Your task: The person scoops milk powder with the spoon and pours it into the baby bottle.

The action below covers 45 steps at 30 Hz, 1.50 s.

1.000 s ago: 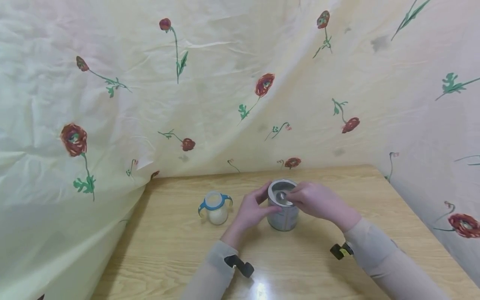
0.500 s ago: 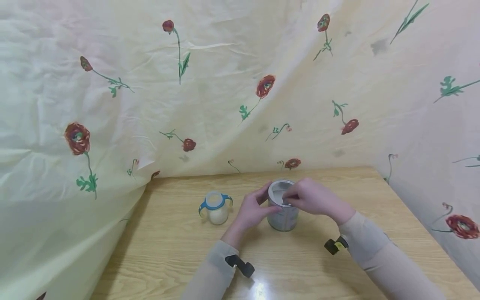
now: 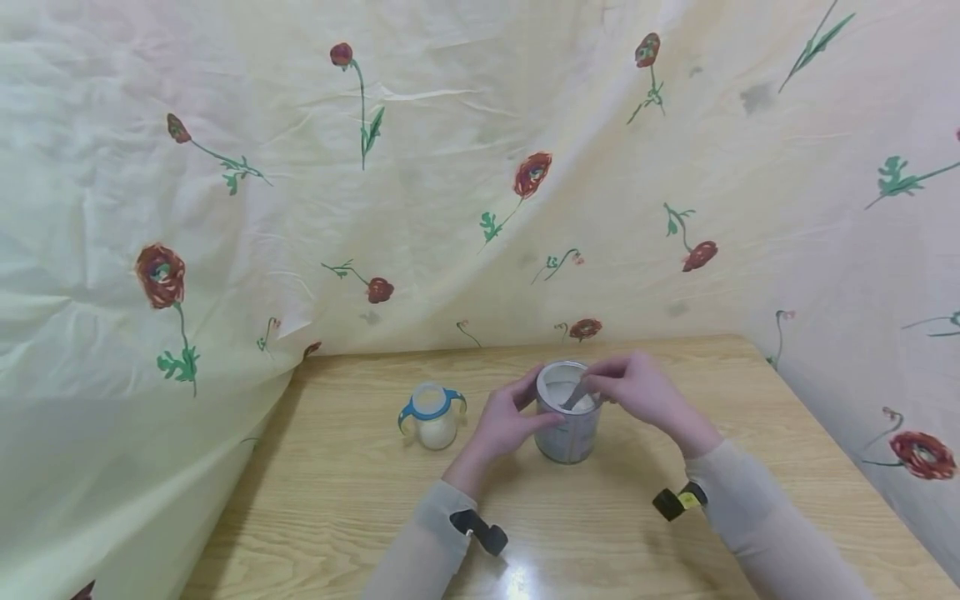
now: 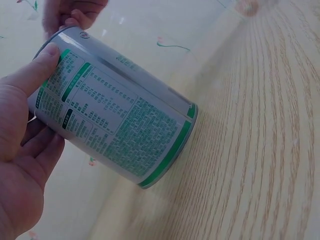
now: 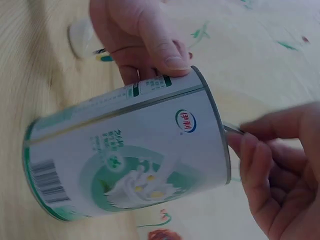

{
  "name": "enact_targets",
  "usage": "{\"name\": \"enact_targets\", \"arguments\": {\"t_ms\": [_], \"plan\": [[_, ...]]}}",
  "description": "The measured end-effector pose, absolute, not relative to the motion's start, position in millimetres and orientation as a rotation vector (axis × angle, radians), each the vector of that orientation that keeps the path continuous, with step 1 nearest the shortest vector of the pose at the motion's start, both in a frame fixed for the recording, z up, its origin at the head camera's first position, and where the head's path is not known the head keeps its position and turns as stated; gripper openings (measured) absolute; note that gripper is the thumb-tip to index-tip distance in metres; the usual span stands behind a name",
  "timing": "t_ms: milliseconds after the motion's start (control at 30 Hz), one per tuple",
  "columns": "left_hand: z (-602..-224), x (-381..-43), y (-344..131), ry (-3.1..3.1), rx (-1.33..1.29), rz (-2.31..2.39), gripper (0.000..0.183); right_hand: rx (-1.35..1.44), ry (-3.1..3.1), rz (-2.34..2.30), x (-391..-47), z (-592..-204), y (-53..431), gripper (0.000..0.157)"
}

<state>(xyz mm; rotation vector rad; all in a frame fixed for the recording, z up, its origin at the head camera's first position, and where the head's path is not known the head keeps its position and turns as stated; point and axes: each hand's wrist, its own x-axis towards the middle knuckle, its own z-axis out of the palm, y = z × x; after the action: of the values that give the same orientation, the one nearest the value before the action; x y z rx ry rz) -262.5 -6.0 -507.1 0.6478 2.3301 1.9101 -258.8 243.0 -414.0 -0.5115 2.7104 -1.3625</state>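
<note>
An open milk powder can [image 3: 566, 439] stands upright on the wooden table, white powder showing inside. My left hand [image 3: 507, 419] grips its left side near the rim, thumb in front and fingers behind. Green print covers the can's label [image 4: 125, 115] in the left wrist view. Over the mouth, my right hand [image 3: 639, 393] pinches the handle of a metal spoon [image 3: 576, 395] between thumb and fingers. The spoon slants down into the can, and its bowl is hard to make out. At the right wrist, the handle [image 5: 233, 128] shows just past the can's rim.
Left of the can stands a baby bottle [image 3: 437, 429] with blue handles, pale contents inside. A flowered cloth [image 3: 450, 208] hangs behind the wooden table [image 3: 337, 500] and along its sides.
My right hand dipped the spoon down into the can, then rose slightly and shifted right, so more of the handle shows. My left hand keeps its hold on the can.
</note>
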Motion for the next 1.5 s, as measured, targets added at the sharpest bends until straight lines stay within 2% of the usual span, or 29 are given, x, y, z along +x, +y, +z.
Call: {"name": "enact_targets", "arguments": {"t_ms": [233, 467, 800, 1500], "plan": [[-506.8, -261.7, -6.8, 2.357, 0.675, 1.862, 0.093, -0.158, 2.679, -1.756, -246.2, -433.7, 258.4, 0.038], [-507.8, -264.5, -3.6, 2.322, 0.627, 1.927, 0.097, 0.025, 2.561, -2.046, -242.3, -455.1, 256.4, 0.046], [-512.4, -264.6, 0.0, 2.276, 0.612, 1.999, 0.088, 0.072, 2.483, -2.197, -244.3, -466.8, 254.3, 0.044], [-512.1, -266.6, 2.6, 2.289, 0.576, 1.974, 0.090, 0.040, 2.512, -2.327, -249.5, -476.7, 254.9, 0.032]]}}
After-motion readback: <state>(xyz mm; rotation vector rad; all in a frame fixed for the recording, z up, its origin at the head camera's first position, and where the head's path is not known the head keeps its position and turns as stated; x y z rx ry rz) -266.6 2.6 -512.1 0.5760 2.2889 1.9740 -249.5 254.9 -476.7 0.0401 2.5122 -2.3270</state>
